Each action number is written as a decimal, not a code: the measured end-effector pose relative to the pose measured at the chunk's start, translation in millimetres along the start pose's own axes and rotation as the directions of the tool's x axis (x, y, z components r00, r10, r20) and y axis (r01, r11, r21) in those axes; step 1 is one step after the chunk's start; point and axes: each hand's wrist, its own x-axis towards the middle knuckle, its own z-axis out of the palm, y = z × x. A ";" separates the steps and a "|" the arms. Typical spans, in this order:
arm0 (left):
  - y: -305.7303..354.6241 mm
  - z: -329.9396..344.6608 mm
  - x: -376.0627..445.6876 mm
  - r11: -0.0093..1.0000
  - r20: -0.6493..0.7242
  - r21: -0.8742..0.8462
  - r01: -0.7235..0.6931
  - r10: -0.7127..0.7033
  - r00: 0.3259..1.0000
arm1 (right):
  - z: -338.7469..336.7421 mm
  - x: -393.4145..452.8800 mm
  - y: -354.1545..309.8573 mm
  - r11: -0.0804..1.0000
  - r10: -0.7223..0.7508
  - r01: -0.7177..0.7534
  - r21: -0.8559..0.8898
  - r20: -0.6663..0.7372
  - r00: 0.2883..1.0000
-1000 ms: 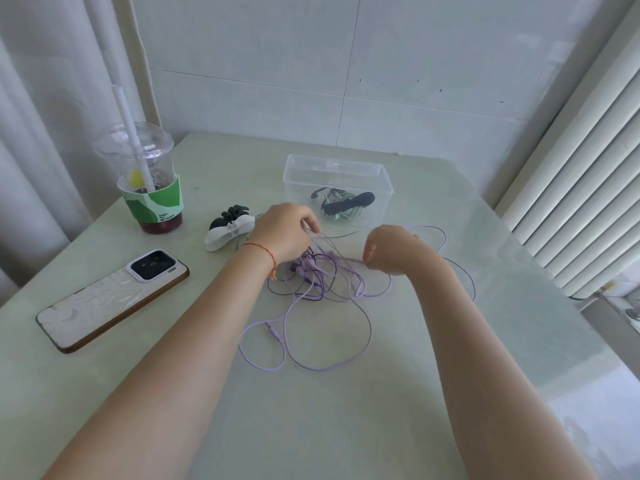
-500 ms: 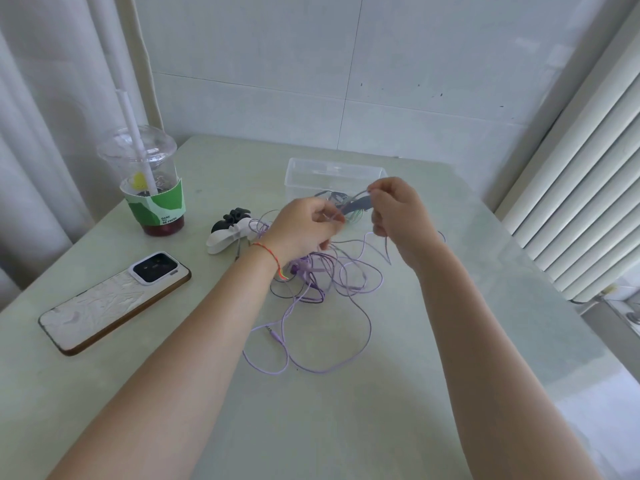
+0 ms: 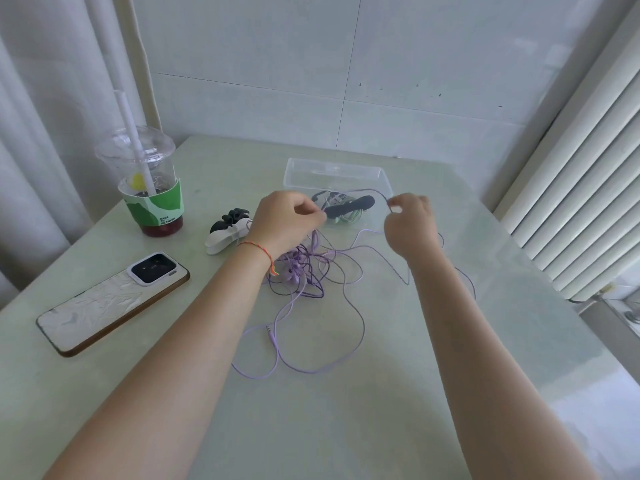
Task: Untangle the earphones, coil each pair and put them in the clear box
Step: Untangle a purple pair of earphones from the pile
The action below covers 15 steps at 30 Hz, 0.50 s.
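Note:
A tangle of purple earphones (image 3: 311, 271) lies on the pale green table (image 3: 311, 427), with loose loops and a jack plug (image 3: 269, 329) trailing toward me. My left hand (image 3: 284, 223) pinches one strand above the knot. My right hand (image 3: 408, 223) pinches the same thin cable further along, so that it arcs between the hands. Behind them stands the clear box (image 3: 337, 174), which holds a coiled pair with a dark piece (image 3: 349, 207).
A plastic cup with a straw and a green sleeve (image 3: 150, 188) stands at the back left. A phone (image 3: 114, 299) lies face down at the left. Black and white clips (image 3: 228, 230) sit beside my left wrist. A radiator (image 3: 581, 188) runs along the right.
My hands rose from the tangle with a strand between them. My right hand then pulled out to the right, and the cable between the hands got longer.

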 end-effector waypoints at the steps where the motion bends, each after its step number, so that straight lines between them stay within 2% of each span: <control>1: 2.2 1.3 -0.4 0.999 0.021 -0.031 -0.024 0.025 0.999 | -0.3 -3.9 -5.1 0.994 -0.103 0.104 0.012 -0.045 0.994; 3: 6.7 3.1 -0.9 0.995 0.025 -0.058 -0.078 0.080 0.996 | -2.0 -11.4 -17.9 0.941 -0.324 0.332 0.061 -0.108 0.940; 5: 10.0 4.0 -1.6 0.991 0.022 -0.076 -0.113 0.115 0.993 | -3.3 -17.5 -28.5 0.872 -0.472 0.474 0.127 -0.048 0.880; 6: 11.8 4.3 -2.3 0.988 0.039 -0.105 -0.117 0.122 0.992 | -2.5 -20.2 -31.6 0.853 -0.508 0.500 0.149 0.012 0.862; 9: 13.6 6.1 -4.0 0.978 0.086 -0.177 -0.108 0.125 0.988 | 1.7 -25.1 -33.4 0.870 -0.493 0.486 0.082 0.181 0.851; 12: 11.0 6.4 -2.7 0.981 0.087 -0.164 -0.104 0.119 0.989 | 2.6 -21.9 -30.9 0.900 -0.432 0.433 0.048 0.227 0.873; 15: 3.8 7.9 -0.4 0.997 0.176 -0.034 -0.076 0.080 0.981 | -1.3 -21.2 -30.9 0.920 -0.341 0.286 0.267 0.186 0.922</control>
